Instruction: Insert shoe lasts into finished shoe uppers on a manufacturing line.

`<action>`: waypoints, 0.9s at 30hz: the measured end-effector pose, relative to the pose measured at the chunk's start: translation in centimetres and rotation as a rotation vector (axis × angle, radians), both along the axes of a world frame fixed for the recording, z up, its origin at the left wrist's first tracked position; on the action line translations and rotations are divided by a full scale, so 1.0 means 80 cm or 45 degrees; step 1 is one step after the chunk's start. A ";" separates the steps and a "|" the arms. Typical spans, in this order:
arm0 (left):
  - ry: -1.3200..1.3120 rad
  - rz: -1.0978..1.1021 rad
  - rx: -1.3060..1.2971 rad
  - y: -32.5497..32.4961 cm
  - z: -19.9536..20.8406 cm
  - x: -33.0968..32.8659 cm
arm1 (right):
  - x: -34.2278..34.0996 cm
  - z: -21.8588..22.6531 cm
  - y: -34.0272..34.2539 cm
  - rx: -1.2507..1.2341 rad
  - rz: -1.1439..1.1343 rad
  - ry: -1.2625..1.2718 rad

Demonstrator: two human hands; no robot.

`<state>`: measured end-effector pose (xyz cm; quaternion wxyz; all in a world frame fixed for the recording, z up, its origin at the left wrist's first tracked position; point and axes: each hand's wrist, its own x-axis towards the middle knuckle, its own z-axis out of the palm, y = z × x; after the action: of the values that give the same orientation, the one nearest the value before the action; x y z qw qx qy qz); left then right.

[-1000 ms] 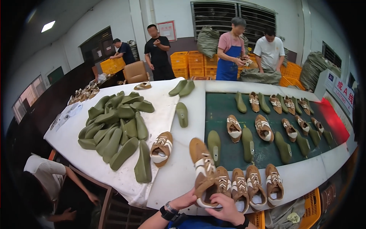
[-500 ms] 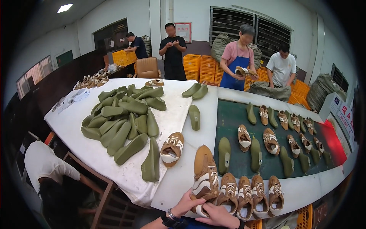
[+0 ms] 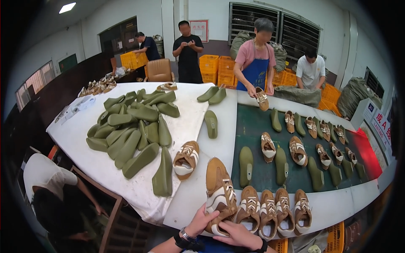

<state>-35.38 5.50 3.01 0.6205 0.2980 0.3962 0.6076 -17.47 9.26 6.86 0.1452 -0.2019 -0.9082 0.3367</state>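
Note:
Both my hands grip a brown sneaker (image 3: 220, 192) with white stripes and laces, its toe pointing away from me over the white table edge. My left hand (image 3: 201, 222) clasps the heel side from the left, thumb on the collar. On the right of the heel is my right hand (image 3: 239, 236), its thumb by the shoe opening. Beside the right hand stands a row of similar sneakers (image 3: 268, 211), toes away. Another sneaker (image 3: 185, 159) rests to the left, next to a green shoe last (image 3: 163, 175).
Green lasts (image 3: 126, 120) are heaped on the white-covered table (image 3: 67, 137). A green conveyor belt (image 3: 263, 122) at right carries lasts and sneakers. Across it, a person in a blue apron (image 3: 255, 69) holds a sneaker. Other people stand farther back; one bends at lower left by a wooden chair (image 3: 101, 202).
The aproned person has lowered a sneaker toward the belt's far edge. My hands keep hold of their sneaker, which has turned slightly. At lower left, the bending person's arm has shifted.

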 end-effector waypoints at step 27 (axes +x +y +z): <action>1.885 0.564 -0.421 -0.083 -0.049 -0.143 | 0.052 -0.007 0.010 -0.159 -0.266 0.268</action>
<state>-46.79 -1.16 -0.89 0.0964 0.4428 0.8416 0.2938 -13.33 10.02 6.34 0.2609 -0.2674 -0.8393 0.3948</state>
